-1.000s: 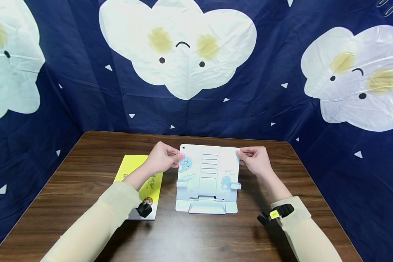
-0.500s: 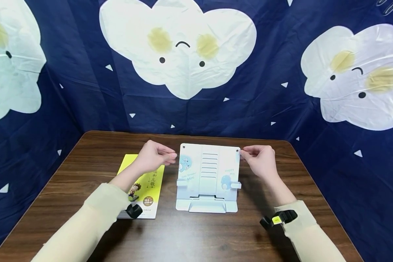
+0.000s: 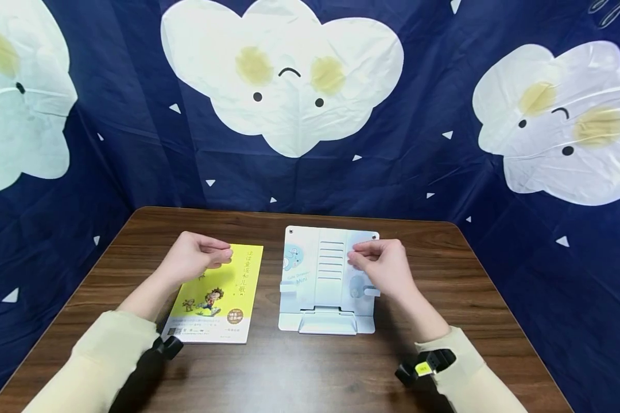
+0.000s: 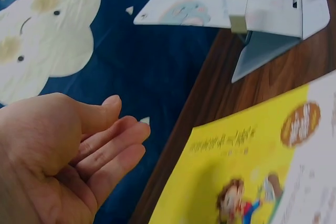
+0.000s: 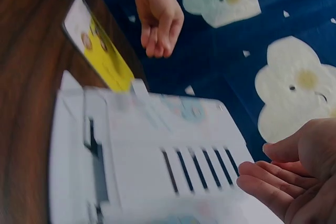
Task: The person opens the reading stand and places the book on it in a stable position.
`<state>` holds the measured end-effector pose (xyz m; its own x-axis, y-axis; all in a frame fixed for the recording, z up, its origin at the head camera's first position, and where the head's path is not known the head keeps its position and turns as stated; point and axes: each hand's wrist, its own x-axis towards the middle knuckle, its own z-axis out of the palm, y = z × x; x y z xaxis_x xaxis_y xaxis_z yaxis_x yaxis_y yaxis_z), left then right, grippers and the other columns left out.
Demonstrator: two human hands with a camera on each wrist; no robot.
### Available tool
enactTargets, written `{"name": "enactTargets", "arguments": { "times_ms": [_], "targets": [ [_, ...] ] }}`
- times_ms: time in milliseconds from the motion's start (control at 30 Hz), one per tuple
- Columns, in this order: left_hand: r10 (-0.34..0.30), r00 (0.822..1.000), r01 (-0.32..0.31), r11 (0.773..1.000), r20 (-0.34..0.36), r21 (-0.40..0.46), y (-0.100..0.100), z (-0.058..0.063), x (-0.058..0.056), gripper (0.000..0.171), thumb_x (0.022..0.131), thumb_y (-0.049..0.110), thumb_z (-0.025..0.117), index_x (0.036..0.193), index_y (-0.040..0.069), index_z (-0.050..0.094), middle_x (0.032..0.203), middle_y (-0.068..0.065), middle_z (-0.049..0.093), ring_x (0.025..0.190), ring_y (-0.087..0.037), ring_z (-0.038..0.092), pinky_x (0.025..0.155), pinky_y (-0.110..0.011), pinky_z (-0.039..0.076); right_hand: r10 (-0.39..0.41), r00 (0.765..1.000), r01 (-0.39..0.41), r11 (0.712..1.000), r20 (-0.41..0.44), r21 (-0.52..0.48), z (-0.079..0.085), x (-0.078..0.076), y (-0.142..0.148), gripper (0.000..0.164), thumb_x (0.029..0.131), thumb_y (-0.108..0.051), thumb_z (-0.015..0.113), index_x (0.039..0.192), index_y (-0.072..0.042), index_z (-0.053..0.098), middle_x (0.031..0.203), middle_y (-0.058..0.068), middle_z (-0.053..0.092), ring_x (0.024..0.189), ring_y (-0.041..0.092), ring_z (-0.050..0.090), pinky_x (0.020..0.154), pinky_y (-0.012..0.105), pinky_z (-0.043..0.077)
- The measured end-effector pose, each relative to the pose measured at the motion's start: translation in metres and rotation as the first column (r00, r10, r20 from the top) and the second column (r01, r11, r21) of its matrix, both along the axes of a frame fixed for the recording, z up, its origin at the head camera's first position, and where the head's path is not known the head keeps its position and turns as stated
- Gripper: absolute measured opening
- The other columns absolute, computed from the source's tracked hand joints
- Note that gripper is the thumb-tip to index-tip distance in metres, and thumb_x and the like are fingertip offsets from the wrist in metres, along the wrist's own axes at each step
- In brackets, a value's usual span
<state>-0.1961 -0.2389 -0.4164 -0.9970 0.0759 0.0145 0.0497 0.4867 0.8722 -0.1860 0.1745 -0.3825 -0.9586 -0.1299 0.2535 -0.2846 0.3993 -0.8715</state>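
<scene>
A pale blue-and-white book stand (image 3: 330, 275) with cartoon prints and a slotted middle strip stands tilted back on the table. To its left lies a yellow picture book (image 3: 232, 281) with a white lower band. My left hand (image 3: 193, 258) is raised over the book's upper left part, fingers loosely bent and holding nothing, as the left wrist view shows. In front of the stand's right half hovers my right hand (image 3: 384, 267), its relaxed fingers also holding nothing. The stand's rear leg (image 4: 265, 53) shows in the left wrist view, propping the panel up.
The brown wood-grain table (image 3: 310, 373) reaches back to a dark blue cloth backdrop (image 3: 227, 166) with white cloud faces. Black cameras (image 3: 167, 347) are strapped at both cuffs.
Both hands have let go of the book stand's upper corners. The left hand has moved left over the yellow book; the right hand has come inward before the stand, which keeps its place.
</scene>
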Motion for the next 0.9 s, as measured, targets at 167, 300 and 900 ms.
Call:
{"name": "enactTargets", "arguments": {
  "times_ms": [167, 300, 900],
  "targets": [
    [0.06, 0.997, -0.058, 0.998, 0.047, -0.031, -0.023, -0.005, 0.009, 0.038, 0.099, 0.019, 0.078, 0.122, -0.011, 0.072, 0.103, -0.018, 0.079, 0.1, -0.034, 0.076, 0.08, -0.039, 0.065, 0.085, 0.992, -0.078, 0.995, 0.095, -0.067, -0.008, 0.009, -0.028, 0.019, 0.092, -0.003, 0.082, 0.106, 0.009, 0.078, 0.09, 0.014, 0.079, 0.081, 0.031, 0.079, 0.071, 0.03, 0.063],
    [0.116, 0.989, -0.11, 0.992, 0.09, -0.064, -0.041, -0.012, 0.018, 0.044, 0.1, 0.026, 0.078, 0.124, -0.011, 0.071, 0.108, -0.018, 0.078, 0.101, -0.031, 0.076, 0.083, -0.04, 0.064, 0.165, 0.973, -0.149, 0.983, 0.16, -0.107, -0.019, 0.015, -0.05, 0.023, 0.094, -0.006, 0.08, 0.111, 0.01, 0.076, 0.092, 0.013, 0.079, 0.085, 0.034, 0.079, 0.075, 0.032, 0.064],
    [0.248, 0.948, -0.221, 0.964, 0.2, -0.145, -0.089, -0.038, 0.047, 0.051, 0.1, 0.025, 0.077, 0.122, -0.02, 0.067, 0.113, -0.03, 0.074, 0.093, -0.029, 0.077, 0.077, -0.042, 0.065, 0.377, 0.872, -0.303, 0.917, 0.312, -0.261, -0.073, 0.054, -0.136, 0.027, 0.095, 0.004, 0.073, 0.119, 0.017, 0.07, 0.097, 0.02, 0.078, 0.094, 0.036, 0.077, 0.08, 0.034, 0.064]
  ]
}}
